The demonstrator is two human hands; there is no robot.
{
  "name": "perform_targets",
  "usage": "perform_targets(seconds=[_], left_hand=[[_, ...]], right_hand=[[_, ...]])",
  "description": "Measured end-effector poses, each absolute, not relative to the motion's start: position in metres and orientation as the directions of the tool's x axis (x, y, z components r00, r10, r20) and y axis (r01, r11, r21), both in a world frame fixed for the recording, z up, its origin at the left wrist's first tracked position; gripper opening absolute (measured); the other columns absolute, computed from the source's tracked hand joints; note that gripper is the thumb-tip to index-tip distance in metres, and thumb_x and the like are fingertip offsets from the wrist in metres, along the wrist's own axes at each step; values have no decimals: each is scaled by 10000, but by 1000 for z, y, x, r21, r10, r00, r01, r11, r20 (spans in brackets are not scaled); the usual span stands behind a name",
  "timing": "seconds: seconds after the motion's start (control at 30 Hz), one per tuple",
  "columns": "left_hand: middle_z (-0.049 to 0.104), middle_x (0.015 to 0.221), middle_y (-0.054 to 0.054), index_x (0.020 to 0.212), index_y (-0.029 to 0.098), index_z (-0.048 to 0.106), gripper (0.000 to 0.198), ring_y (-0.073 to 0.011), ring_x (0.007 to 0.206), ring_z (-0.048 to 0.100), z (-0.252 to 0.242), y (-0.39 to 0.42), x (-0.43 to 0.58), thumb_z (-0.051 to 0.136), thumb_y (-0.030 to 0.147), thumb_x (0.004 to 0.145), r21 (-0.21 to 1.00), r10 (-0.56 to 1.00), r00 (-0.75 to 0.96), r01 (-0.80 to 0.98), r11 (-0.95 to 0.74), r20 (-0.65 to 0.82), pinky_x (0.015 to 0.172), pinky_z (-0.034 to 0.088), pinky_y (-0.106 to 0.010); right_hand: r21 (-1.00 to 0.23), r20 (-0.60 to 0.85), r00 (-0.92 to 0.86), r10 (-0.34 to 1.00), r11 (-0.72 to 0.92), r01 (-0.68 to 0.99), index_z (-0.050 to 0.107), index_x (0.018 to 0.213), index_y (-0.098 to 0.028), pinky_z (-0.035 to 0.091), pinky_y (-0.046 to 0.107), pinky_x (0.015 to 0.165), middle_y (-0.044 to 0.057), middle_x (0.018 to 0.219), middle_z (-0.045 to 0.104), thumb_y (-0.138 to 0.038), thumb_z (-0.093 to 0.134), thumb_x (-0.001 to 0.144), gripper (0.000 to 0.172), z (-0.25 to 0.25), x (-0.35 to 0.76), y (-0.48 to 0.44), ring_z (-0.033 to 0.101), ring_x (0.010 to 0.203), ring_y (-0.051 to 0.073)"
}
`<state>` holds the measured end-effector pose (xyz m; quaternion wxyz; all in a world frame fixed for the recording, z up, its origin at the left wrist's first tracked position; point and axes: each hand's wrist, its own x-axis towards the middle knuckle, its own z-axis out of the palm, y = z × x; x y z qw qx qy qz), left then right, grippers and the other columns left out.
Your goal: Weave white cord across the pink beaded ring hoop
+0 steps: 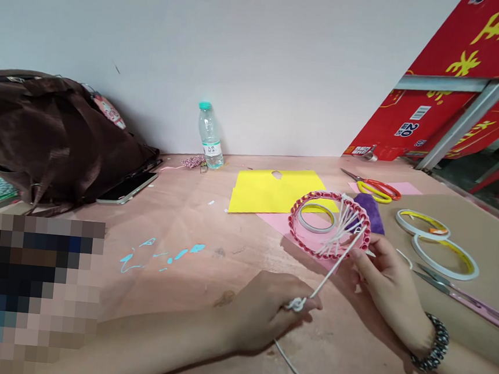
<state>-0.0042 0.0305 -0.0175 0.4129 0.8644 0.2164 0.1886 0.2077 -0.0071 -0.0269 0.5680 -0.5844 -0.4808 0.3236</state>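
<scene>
My right hand [384, 274] grips the near right edge of a pink-and-red ring [295, 237] with a scalloped rim. White cord strands cross the right part of the ring like a web. From the rim a white cord [327, 278] runs straight down to my left hand [271, 308], whose fingers are closed on it. A small bunch of the cord sits on top of those fingers. Its loose tail [290, 365] curls on the table below. Through the ring's opening a roll of double-sided tape [301, 219] shows.
Yellow paper [258, 190], pink paper and a purple piece [372, 212] lie behind the ring. Red-and-yellow scissors [375, 190], two tape rolls [464, 275] and pink-handled scissors [470, 302] are at right. A water bottle [210, 137], phone [127, 189] and brown bag [57, 129] stand further left.
</scene>
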Motion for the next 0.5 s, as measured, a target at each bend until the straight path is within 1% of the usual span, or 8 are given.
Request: perform_targets(seconds=[0.1, 0.17, 0.23, 0.3, 0.37, 0.4, 0.43, 0.5], left_hand=[[622, 1083, -136, 801, 206, 670, 239, -264, 1058, 536, -16, 28, -10, 492, 352, 863, 512, 373, 835, 130, -849, 405, 891, 414, -374], [588, 1201, -102, 775, 243, 654, 227, -296, 1195, 455, -14, 27, -11, 501, 395, 849, 382, 212, 891, 47, -923, 402, 1019, 312, -458], [634, 1121, -65, 728, 253, 607, 235, -262, 1152, 498, -15, 27, -10, 471, 388, 864, 376, 76, 951, -44, -926, 299, 1070, 258, -457], [667, 865, -68, 636, 235, 511, 273, -213, 925, 585, -18, 28, -8, 422, 337, 873, 439, 11, 963, -113, -891, 270, 1012, 349, -395], [573, 622, -47, 585, 227, 395, 282, -174, 668, 545, -21, 29, -6, 412, 321, 850, 518, 103, 944, -78, -852, 312, 808, 456, -323], [508, 553, -21, 591, 227, 359, 278, -156, 576, 490, -23, 30, -6, 435, 340, 833, 569, 213, 924, -5, -822, 316, 677, 456, -289], [460, 523, 7, 614, 227, 349, 273, -138, 516, 438, -23, 30, -5, 470, 364, 816, 630, 345, 893, 94, -771, 289, 568, 417, -262], [437, 534, 51, 724, 223, 396, 239, -107, 464, 381, -21, 31, -4, 561, 387, 778, 743, 577, 802, 288, -604, 158, 456, 317, -224]], right_hand=[[-979, 160, 317, 935, 108, 173, 525, 935, -236, 385, 189, 379, -38, 676, 535, -445, 591, 822, 247, -28, 207, -8, 451, 472, 91], [-979, 157, 309, 938, 106, 174, 531, 951, -239, 395, 192, 391, -32, 698, 553, -436, 587, 827, 239, -28, 208, -9, 468, 488, 95], [-978, 161, 308, 938, 109, 179, 535, 960, -240, 398, 194, 395, -32, 690, 555, -430, 586, 828, 237, -29, 208, -9, 471, 488, 97], [-978, 165, 316, 934, 113, 176, 534, 936, -238, 391, 193, 384, -37, 667, 542, -432, 594, 822, 233, -28, 207, -9, 462, 472, 95], [-979, 165, 327, 930, 114, 171, 524, 919, -239, 384, 192, 371, -45, 640, 526, -439, 602, 814, 239, -28, 207, -9, 453, 451, 93], [-979, 164, 330, 929, 112, 169, 518, 913, -239, 383, 192, 366, -47, 632, 522, -443, 604, 812, 243, -27, 207, -8, 451, 446, 92], [-980, 163, 332, 929, 113, 165, 512, 912, -239, 382, 193, 362, -48, 628, 520, -446, 604, 812, 247, -27, 207, -8, 446, 443, 92], [-981, 161, 333, 929, 114, 155, 498, 909, -240, 384, 193, 361, -49, 630, 515, -448, 598, 818, 248, -28, 208, -8, 439, 445, 91]])
